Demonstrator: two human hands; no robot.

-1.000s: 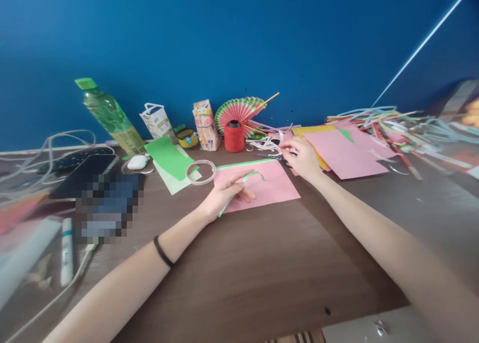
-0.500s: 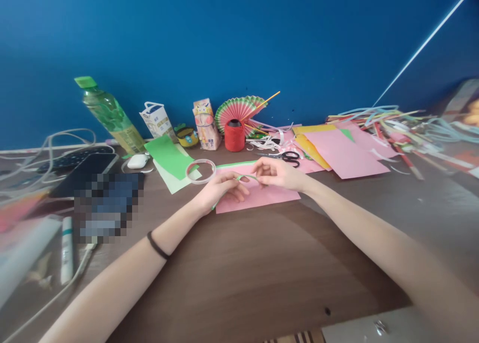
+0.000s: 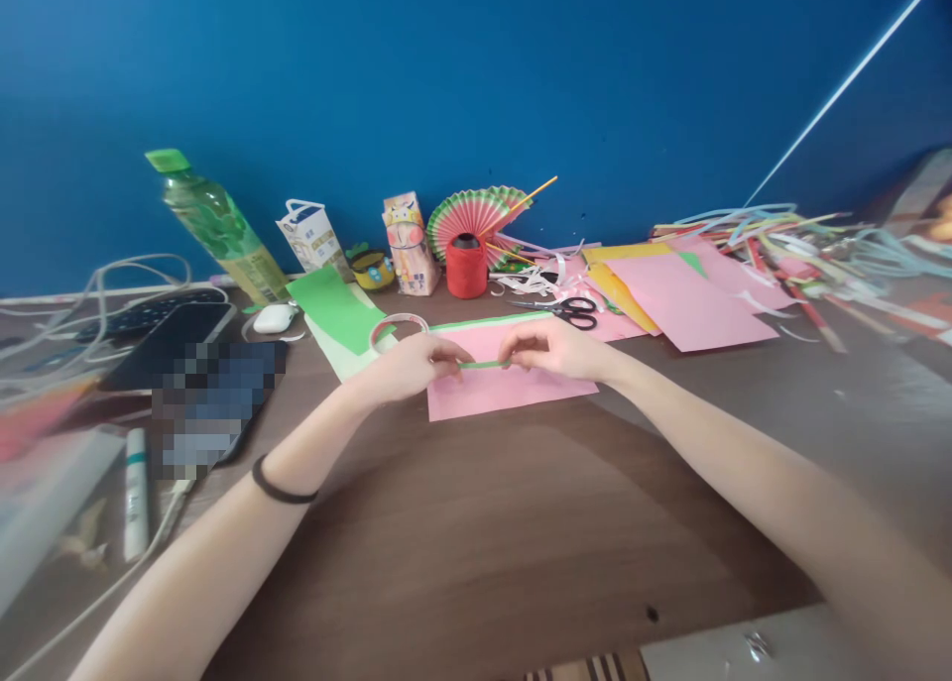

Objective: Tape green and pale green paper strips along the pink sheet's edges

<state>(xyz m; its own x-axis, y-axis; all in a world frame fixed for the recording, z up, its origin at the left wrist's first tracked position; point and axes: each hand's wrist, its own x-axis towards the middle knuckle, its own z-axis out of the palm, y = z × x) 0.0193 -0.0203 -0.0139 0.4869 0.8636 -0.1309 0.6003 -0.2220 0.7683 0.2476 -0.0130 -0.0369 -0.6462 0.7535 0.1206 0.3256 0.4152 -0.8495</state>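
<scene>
A thin green paper strip (image 3: 483, 365) is stretched level between my two hands, over a pink paper sheet (image 3: 513, 396) with a green band along its far edge. My left hand (image 3: 413, 364) pinches the strip's left end, and its fingers hide that tip. At the other end, my right hand (image 3: 546, 349) is closed on the strip between thumb and fingers. Just behind my left hand a roll of clear tape (image 3: 400, 321) lies partly covered. Black-handled scissors (image 3: 578, 312) rest beyond my right hand.
Green paper (image 3: 338, 307) lies left of the tape. Behind stand a green bottle (image 3: 215, 225), small cartons, a red thread spool (image 3: 467, 268) and a pink-green folded fan (image 3: 468, 220). Pink sheets (image 3: 691, 299) and a heap of strips (image 3: 788, 235) are at right. A phone (image 3: 223, 403) lies left.
The green strip was curved and is now straight and taut. My left hand has turned palm-down and regripped the strip's left part; my right hand has barely moved.
</scene>
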